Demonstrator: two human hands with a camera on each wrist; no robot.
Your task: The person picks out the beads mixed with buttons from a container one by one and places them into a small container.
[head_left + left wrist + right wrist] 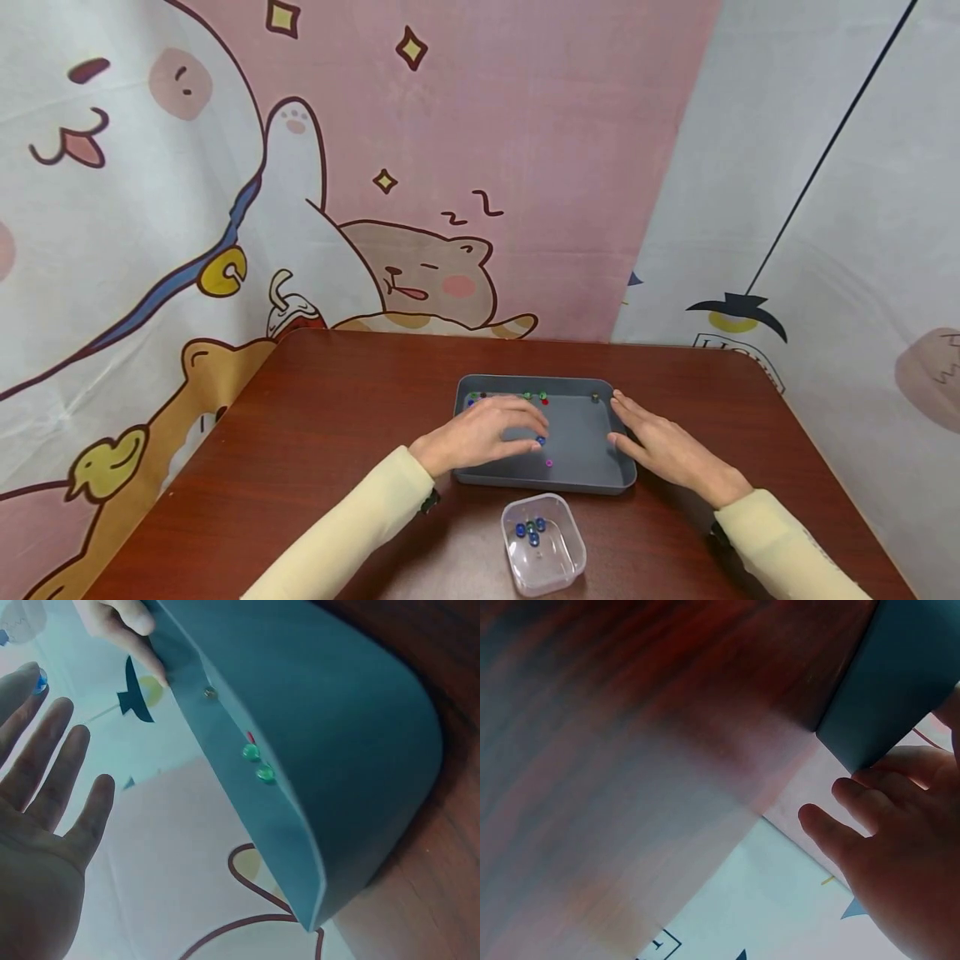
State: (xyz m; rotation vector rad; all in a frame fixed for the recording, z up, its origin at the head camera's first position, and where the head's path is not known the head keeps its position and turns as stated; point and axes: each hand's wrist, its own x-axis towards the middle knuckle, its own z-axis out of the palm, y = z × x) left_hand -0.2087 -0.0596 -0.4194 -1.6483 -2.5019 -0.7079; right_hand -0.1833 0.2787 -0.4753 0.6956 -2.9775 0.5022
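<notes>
Gray tray (540,482): one, shallow, rectangular with rounded corners; the landmark for all entries below.

Left hand (483,435): one, reaching in over the left half of the gray tray. Thumb and a fingertip pinch one small blue bead (541,441) above the tray's floor; the other fingers are spread, as the left wrist view shows.

Right hand (663,447): one, at the right wall of the gray tray, fingers extended and grasping no bead, fingertips touching the rim.

Magenta bead (549,463): one, on the floor of the gray tray, toward its near wall.

Green beads (543,396): two, along the far wall of the gray tray, right of the left hand; a red bead (545,402) lies just beside one of them.

Brownish bead (596,397): one, in the far right corner area of the gray tray.

Further small beads, including a blue one: in the far left corner area of the gray tray; full count hidden by the left hand.

Clear plastic container (567,575): one, open-topped, in front of the gray tray and apart from it; holds a small cluster of blue and green beads (534,540).

Table (360,417): reddish-brown, wood-grained, beneath the gray tray.

Printed backdrop (570,167): cartoon animals, behind the gray tray.
</notes>
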